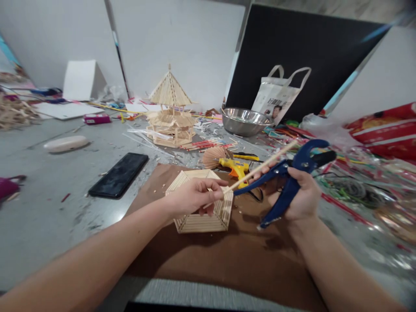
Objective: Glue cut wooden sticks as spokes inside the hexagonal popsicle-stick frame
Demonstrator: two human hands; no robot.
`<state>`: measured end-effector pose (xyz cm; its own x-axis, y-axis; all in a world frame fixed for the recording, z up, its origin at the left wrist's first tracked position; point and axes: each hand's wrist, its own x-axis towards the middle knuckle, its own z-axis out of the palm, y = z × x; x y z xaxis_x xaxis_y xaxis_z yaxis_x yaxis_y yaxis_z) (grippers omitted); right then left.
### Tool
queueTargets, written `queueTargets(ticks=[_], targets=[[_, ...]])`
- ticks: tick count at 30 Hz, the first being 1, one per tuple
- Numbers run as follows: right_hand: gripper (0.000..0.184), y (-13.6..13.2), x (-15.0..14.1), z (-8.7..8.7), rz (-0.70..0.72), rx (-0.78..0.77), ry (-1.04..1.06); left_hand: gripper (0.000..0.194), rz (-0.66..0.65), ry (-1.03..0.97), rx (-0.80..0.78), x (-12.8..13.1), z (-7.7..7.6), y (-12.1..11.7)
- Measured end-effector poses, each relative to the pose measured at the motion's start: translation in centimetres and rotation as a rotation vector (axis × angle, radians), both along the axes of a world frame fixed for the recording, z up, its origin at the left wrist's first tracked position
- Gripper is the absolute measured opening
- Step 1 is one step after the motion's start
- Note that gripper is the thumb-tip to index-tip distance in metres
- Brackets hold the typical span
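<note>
My left hand (195, 196) is closed in a pinch on the lower end of a thin wooden stick (264, 164), which slants up to the right. In my right hand (307, 197) is a blue hand cutter (287, 197), its handles spread and its dark jaw toward the upper right. The stick runs past the fingertips of that hand, beside the cutter; whether they grip it too I cannot tell. Beneath my left hand lies a hexagonal panel of wooden sticks (203, 225), partly hidden by the hand, on a brown mat (227, 260).
Behind the mat stand a stick-built pavilion (170, 91) and a metal bowl (243, 121). A yellow glue gun (234, 165) and a yellow knife (246, 156) lie just past the panel. To the left is a black phone (119, 175); plastic bags and scraps clutter the right.
</note>
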<state>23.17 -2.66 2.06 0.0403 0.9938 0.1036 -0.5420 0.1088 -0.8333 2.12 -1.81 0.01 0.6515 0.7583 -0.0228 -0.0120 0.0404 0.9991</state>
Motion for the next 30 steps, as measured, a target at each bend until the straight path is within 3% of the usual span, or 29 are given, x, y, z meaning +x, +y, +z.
queueTargets(ticks=[3,6,14,21,25,30], targets=[[0.024,0.1,-0.2,-0.4,0.029,-0.038,0.062,0.025,-0.121,0.089,0.026,0.3,-0.4,-0.2],[0.027,0.2,-0.8,-0.9,0.081,-0.064,0.077,0.023,-0.154,0.105,0.020,0.3,-0.7,-0.1],[0.027,0.2,-1.2,-1.0,0.181,-0.017,0.143,0.020,-0.038,0.119,0.052,-0.1,-0.3,0.3],[0.028,0.1,-1.5,-1.1,0.245,-0.053,0.090,0.020,-0.127,0.174,0.100,-0.1,0.0,0.1],[0.031,-0.3,-1.9,-0.9,0.324,-0.051,0.049,0.020,-0.083,0.143,0.077,0.1,-0.2,0.2],[0.040,-1.2,-2.1,-0.6,0.456,0.099,0.100,0.021,-0.057,0.028,0.027,-0.1,0.2,0.2]])
